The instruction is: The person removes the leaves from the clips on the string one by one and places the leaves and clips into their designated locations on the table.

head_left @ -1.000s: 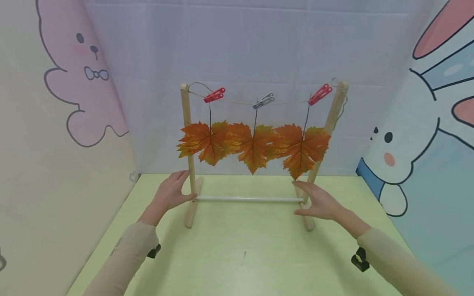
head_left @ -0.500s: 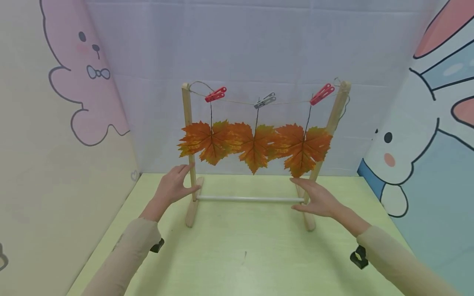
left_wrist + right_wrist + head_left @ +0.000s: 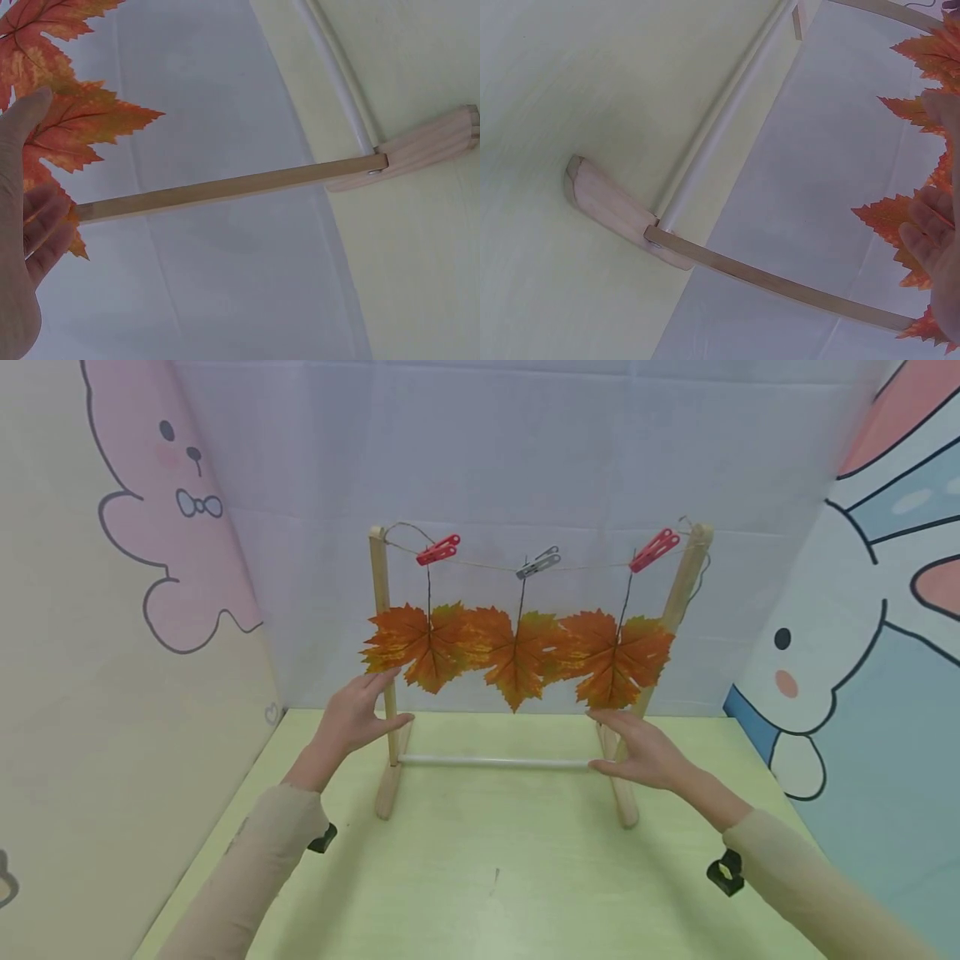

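Observation:
A wooden stand with a left post [image 3: 380, 572] and a right post [image 3: 684, 578] holds up a thin string [image 3: 480, 565]. Two red clothespins [image 3: 437, 550] and a grey clothespin [image 3: 537, 562] clip the stems of three orange maple-like leaves [image 3: 516, 652] to it. My left hand [image 3: 352, 714] is beside the left post, fingers extended and thumb spread, fingertips just under the left leaf [image 3: 423, 647]. On the other side my right hand [image 3: 641, 752] has the same spread shape, its fingertips at the lower edge of the right leaf [image 3: 615, 664]. Neither hand grips anything.
A white rod [image 3: 495, 762] joins the posts low down, above wooden feet [image 3: 388, 789] on the pale yellow table [image 3: 480, 843]. Behind hangs a white cloth [image 3: 495, 452]. Side panels carry a pink bear drawing [image 3: 176, 527] and a white rabbit drawing [image 3: 825, 635].
Both hands have risen along the posts towards the leaves, the left one also shifting slightly right. The stand, clothespins and leaves look the same.

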A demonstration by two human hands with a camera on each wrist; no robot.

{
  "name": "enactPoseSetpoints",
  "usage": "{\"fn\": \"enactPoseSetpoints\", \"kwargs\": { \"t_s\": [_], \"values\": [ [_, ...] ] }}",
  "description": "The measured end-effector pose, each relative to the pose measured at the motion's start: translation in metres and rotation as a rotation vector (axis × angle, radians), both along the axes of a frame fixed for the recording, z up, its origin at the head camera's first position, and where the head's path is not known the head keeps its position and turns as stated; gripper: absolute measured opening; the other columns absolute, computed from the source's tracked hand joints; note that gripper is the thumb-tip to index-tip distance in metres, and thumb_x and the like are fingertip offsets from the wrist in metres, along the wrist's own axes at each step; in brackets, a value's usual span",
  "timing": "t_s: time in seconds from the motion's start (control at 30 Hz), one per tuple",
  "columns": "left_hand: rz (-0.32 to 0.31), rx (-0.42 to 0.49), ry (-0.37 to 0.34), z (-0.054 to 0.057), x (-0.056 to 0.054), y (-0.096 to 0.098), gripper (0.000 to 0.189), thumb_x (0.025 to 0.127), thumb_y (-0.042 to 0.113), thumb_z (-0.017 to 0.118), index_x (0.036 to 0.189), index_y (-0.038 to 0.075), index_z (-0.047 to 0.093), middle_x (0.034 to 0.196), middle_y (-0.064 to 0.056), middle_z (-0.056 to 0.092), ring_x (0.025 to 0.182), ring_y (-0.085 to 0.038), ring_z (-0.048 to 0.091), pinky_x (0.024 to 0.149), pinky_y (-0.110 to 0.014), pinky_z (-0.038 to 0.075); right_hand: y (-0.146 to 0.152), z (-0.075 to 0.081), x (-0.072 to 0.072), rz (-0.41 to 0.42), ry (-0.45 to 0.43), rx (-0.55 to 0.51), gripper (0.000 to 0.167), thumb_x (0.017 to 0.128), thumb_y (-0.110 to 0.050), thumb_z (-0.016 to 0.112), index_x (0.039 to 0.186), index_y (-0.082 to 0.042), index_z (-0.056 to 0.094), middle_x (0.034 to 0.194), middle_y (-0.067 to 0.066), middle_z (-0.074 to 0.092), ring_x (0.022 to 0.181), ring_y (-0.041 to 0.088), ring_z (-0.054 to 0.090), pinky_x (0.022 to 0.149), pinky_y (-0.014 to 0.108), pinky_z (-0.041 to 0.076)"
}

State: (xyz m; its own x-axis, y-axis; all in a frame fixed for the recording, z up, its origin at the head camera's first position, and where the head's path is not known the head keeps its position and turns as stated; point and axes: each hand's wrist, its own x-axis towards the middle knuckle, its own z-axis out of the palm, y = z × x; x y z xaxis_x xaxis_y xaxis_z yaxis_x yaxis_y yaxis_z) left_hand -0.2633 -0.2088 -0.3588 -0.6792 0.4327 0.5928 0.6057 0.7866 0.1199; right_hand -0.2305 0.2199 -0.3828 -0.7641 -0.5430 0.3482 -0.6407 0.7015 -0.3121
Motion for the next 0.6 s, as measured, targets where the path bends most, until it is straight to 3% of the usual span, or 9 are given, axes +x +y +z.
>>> {"fn": "enactPoseSetpoints", "kwargs": {
  "t_s": [0.33,0.6],
  "values": [
    [-0.075,0.034,0.103,0.024,-0.009,0.010,0.068,0.063,0.029,0.082,0.117,-0.001,0.054,0.105,-0.017,0.062,0.081,-0.031,0.060,0.064,-0.042,0.051,-0.002,0.009,-0.003,0.046,0.107,-0.037,0.064,0.069,-0.022,0.078,0.123,0.003,0.051,0.118,0.016,0.056,0.109,0.033,0.051,0.087,0.050,0.043],
    [-0.057,0.012,0.102,0.049,-0.014,0.017,0.070,0.064,0.031,0.081,0.120,-0.001,0.053,0.107,-0.016,0.062,0.076,-0.028,0.060,0.061,-0.039,0.050,-0.003,0.017,-0.002,0.062,0.153,-0.032,0.063,0.068,-0.021,0.079,0.121,0.003,0.053,0.116,0.016,0.057,0.105,0.033,0.053,0.082,0.049,0.046]
  ]
}}
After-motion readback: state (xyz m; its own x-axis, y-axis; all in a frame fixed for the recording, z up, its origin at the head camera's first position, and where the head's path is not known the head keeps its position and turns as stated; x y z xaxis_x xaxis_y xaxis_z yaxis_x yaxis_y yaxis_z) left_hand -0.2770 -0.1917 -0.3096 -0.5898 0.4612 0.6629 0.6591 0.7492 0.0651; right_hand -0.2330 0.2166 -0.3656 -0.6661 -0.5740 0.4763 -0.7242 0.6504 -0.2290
